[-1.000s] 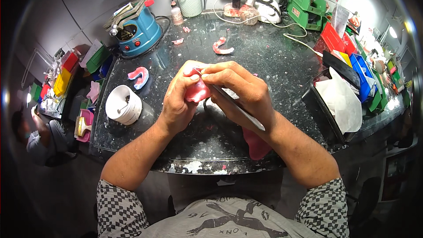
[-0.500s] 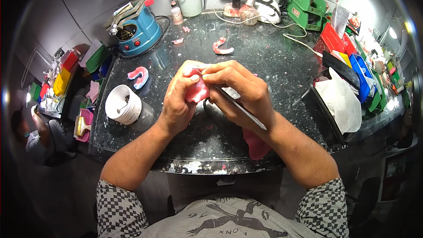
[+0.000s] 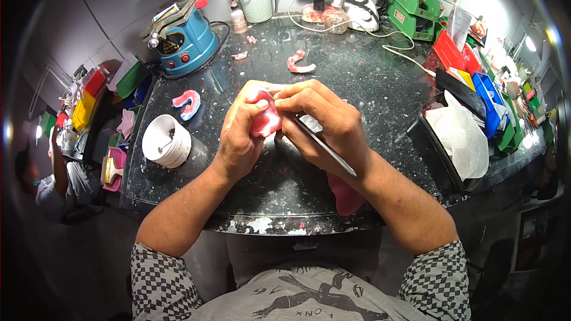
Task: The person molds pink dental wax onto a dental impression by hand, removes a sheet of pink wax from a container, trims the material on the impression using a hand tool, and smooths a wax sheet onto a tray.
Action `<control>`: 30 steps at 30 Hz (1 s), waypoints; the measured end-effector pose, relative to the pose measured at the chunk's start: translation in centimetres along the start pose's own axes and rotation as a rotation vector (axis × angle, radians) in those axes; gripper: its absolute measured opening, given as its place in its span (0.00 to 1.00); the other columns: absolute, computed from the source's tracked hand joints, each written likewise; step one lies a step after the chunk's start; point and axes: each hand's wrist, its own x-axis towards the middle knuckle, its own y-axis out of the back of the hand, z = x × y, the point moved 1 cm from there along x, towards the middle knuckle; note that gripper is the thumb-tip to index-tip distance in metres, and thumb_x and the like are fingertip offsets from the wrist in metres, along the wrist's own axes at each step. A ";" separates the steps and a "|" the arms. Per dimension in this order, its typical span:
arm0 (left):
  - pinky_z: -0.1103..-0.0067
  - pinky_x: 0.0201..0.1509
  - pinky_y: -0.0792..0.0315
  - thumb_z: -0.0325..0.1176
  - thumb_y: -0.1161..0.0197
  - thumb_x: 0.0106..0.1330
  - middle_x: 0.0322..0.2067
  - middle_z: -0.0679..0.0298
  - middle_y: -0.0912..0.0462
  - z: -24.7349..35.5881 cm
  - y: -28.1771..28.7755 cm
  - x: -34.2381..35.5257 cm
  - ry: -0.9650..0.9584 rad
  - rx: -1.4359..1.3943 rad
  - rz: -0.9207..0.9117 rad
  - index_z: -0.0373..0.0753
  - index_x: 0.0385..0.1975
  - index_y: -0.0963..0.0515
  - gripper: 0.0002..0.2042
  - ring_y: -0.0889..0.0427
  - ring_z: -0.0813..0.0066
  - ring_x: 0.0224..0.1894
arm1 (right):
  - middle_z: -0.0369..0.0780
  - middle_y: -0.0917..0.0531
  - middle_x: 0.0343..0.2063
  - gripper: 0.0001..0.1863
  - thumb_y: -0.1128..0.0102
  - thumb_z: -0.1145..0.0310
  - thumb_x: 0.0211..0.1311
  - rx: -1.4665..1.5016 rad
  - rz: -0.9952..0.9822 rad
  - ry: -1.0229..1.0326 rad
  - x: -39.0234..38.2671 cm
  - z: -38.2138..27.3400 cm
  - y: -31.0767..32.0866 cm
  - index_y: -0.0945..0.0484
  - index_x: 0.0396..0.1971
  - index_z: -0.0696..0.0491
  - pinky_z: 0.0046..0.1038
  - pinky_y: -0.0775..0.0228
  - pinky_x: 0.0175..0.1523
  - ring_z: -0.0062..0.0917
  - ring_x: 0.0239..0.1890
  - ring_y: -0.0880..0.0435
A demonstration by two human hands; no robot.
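Note:
Over the middle of the black bench, my left hand [image 3: 235, 134] is closed around a glossy pink wax dental piece [image 3: 266, 121], its thumb lying on top. My right hand [image 3: 333, 120] grips a slim metal carving tool [image 3: 326, 148] like a pen. The tool's flat end slants back toward my right wrist; its working tip is hidden by my fingers beside the wax piece's right edge. Both hands meet at the top of the piece. Partly under my right forearm lies a deep-pink sheet [image 3: 345, 195].
A white tub [image 3: 165, 142] and a blue-and-pink arch [image 3: 188, 105] lie to the left. Behind them stands a blue machine [image 3: 189, 44]. Farther off are a red-and-white arch [image 3: 297, 62] and a cable [image 3: 389, 34]. A black tray [image 3: 443, 151] with white paper sits right.
My right fingers and the tool have shifted slightly, and the tool's tip no longer shows over the wax piece. At far left, another person's arm has risen.

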 end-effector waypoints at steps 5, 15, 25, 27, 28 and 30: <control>0.79 0.54 0.28 0.37 0.50 0.72 0.45 0.58 0.22 -0.2 -0.2 0.0 -0.011 0.033 0.064 0.32 0.52 0.27 0.17 0.22 0.74 0.48 | 0.45 0.17 0.38 0.11 0.32 0.81 0.57 -0.026 0.004 0.012 0.0 0.0 -0.1 0.23 0.39 0.57 0.33 0.20 0.45 0.38 0.40 0.13; 0.75 0.41 0.27 0.40 0.51 0.72 0.46 0.48 0.16 0.9 -0.1 0.1 0.047 -0.128 0.101 0.36 0.55 0.31 0.17 0.19 0.69 0.36 | 0.42 0.16 0.36 0.07 0.32 0.79 0.60 -0.064 0.207 -0.049 0.5 1.1 0.5 0.17 0.38 0.57 0.32 0.21 0.50 0.33 0.45 0.13; 0.78 0.37 0.28 0.48 0.52 0.74 0.54 0.47 0.18 1.1 0.6 0.4 0.025 -0.147 0.139 0.36 0.63 0.35 0.25 0.21 0.72 0.36 | 0.42 0.14 0.36 0.05 0.32 0.77 0.62 0.084 0.246 -0.280 0.0 1.4 0.0 0.17 0.37 0.56 0.29 0.22 0.48 0.28 0.40 0.13; 0.80 0.36 0.29 0.46 0.48 0.74 0.50 0.52 0.17 1.1 0.4 0.4 -0.018 -0.071 0.151 0.36 0.63 0.34 0.25 0.22 0.76 0.35 | 0.42 0.14 0.36 0.05 0.31 0.77 0.61 0.058 0.215 -0.221 0.2 1.2 0.1 0.17 0.37 0.56 0.29 0.22 0.48 0.29 0.40 0.13; 0.80 0.36 0.29 0.46 0.48 0.74 0.50 0.52 0.17 1.0 0.2 0.4 -0.015 -0.072 0.149 0.36 0.63 0.34 0.25 0.22 0.76 0.35 | 0.42 0.14 0.36 0.06 0.31 0.77 0.60 0.028 0.185 -0.165 0.3 1.2 0.2 0.16 0.37 0.56 0.29 0.22 0.49 0.31 0.41 0.12; 0.82 0.35 0.31 0.38 0.42 0.73 0.44 0.61 0.18 0.8 -0.3 0.3 -0.095 0.231 0.136 0.36 0.63 0.34 0.22 0.25 0.82 0.33 | 0.42 0.14 0.36 0.07 0.30 0.78 0.58 -0.072 0.179 -0.040 0.4 1.4 0.3 0.16 0.36 0.56 0.31 0.21 0.49 0.34 0.40 0.12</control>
